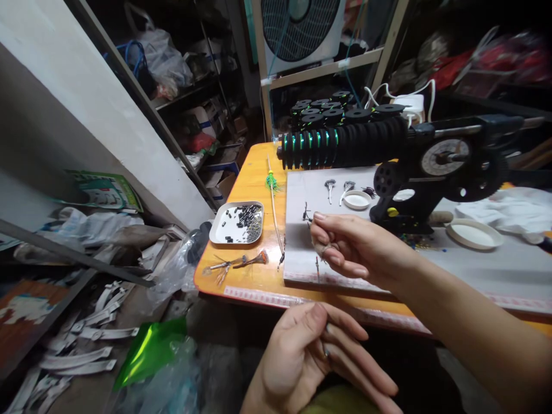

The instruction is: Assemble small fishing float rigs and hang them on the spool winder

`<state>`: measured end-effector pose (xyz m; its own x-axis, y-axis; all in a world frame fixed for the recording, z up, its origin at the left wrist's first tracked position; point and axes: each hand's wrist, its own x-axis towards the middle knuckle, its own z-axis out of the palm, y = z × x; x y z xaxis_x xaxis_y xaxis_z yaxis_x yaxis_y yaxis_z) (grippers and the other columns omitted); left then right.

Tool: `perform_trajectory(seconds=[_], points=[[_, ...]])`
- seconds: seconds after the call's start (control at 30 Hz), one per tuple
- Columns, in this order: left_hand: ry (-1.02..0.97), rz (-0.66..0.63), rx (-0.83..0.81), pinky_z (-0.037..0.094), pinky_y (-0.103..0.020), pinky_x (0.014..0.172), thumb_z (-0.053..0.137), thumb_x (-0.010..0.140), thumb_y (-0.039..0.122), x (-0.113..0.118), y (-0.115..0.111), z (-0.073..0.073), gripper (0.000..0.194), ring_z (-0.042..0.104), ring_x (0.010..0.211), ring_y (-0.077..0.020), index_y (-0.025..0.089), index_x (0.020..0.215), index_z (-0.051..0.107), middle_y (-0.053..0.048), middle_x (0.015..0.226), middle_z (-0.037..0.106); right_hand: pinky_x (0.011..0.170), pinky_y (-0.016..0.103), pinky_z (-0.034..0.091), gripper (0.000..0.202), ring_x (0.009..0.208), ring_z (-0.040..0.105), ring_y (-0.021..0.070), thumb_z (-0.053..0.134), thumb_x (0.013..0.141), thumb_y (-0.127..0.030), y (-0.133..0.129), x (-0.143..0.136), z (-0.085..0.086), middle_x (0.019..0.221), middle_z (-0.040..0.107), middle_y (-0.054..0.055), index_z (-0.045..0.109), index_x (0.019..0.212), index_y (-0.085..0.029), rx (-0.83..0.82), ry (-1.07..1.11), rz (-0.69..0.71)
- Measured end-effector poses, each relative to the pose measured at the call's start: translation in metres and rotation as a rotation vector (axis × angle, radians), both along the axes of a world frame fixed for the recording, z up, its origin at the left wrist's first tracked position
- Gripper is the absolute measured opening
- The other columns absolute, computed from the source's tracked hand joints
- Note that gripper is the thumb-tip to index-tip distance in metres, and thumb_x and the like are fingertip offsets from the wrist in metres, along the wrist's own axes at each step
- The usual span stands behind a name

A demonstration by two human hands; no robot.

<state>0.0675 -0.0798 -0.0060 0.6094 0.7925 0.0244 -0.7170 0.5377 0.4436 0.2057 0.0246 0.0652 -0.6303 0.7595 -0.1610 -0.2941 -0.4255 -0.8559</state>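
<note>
My right hand (pixel 345 236) is over the grey board's left part, its thumb and index finger pinched at a small dark wire-like piece (pixel 306 214). That piece juts out left of the fingertips; its exact kind is too small to tell. Below, in front of the table edge, my left hand (pixel 319 356) is palm up with fingers stretched and slightly curved. Small glints show between its fingers, too small to name. A thin red-tipped piece (pixel 317 265) stands by the board's front edge, just below my right hand.
A white tray (pixel 214 233) of small black and metallic pieces sits on the yellow table (pixel 254 172). Tassel-like bundles (pixel 252 259) and a pale rod (pixel 273 210) lie nearby. A black machine with a row of spools (pixel 345 144) and shallow white dishes (pixel 474 234) occupy the right side.
</note>
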Motion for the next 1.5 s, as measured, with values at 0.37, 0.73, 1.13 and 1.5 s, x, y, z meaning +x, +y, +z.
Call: perform_trajectory(seconds=[0.37,0.73,1.13,1.5], points=[[0.025,-0.002,0.032,0.057,-0.031,0.071,0.049,0.095,0.036,-0.002,-0.002,0.003,0.038,0.075,0.079,-0.0242,0.006,0.102,0.071,-0.017,0.091,0.077,0.028,0.009,0.018,0.030,0.030,0.032,0.0010,0.056,0.091,-0.038,0.001,0.001,0.002,0.049,0.053,-0.002,0.054,0.071,-0.015,0.031,-0.016,-0.018],[0.710,0.364,0.351,0.052,-0.028,0.060,0.029,0.102,0.038,-0.012,0.034,0.041,0.037,0.071,0.058,-0.0183,0.015,0.121,0.051,-0.008,0.081,0.075,0.029,0.013,0.018,0.030,0.028,0.034,0.0015,0.056,0.093,-0.041,0.001,0.009,0.013,0.048,0.052,-0.005,0.067,0.100,-0.013,0.291,-0.187,0.004],[0.714,0.361,0.355,0.037,-0.015,0.032,0.045,0.096,0.046,-0.002,0.034,0.027,0.039,0.058,0.037,-0.0097,0.013,0.079,0.056,-0.003,0.058,0.068,0.024,0.010,0.025,0.035,0.026,0.043,0.0045,0.049,0.093,-0.041,-0.002,-0.002,0.010,0.052,0.061,0.000,0.053,0.069,-0.016,-0.096,0.064,0.093],[0.214,0.338,0.098,0.037,-0.013,0.026,0.054,0.093,0.043,0.010,0.013,-0.004,0.043,0.058,0.029,-0.0124,0.008,0.071,0.064,-0.007,0.053,0.071,0.020,0.009,0.022,0.041,0.021,0.037,0.0043,0.041,0.096,-0.040,-0.006,-0.014,-0.004,0.045,0.055,-0.002,0.043,0.061,-0.018,-0.162,0.061,0.052]])
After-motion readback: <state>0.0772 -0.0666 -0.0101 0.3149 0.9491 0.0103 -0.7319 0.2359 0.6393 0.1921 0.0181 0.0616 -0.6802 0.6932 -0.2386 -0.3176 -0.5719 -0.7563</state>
